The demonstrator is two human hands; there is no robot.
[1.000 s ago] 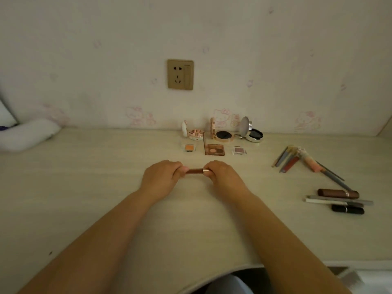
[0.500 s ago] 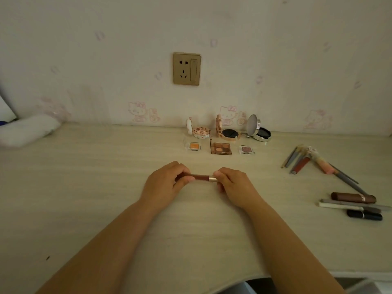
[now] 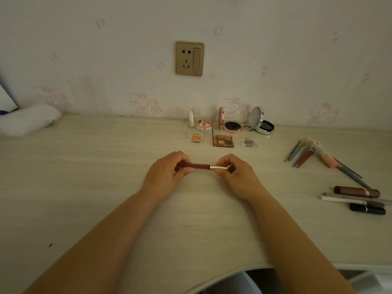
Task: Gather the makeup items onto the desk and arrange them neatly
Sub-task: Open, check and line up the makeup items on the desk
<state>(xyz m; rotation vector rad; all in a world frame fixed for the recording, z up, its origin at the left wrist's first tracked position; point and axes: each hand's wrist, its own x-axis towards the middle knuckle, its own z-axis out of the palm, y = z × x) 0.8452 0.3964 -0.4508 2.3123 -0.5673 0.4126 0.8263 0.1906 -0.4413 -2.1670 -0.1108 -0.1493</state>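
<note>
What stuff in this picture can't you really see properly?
Head view, the only one:
- The ends of the lipstick tube: the left hand and right hand fingers cover them.
- The white bundle at the desk's far left: blurred, cut off by the edge.
- Writing on the dark tubes at right: too small.
- The grey pencils: their tips run past the right edge.
</note>
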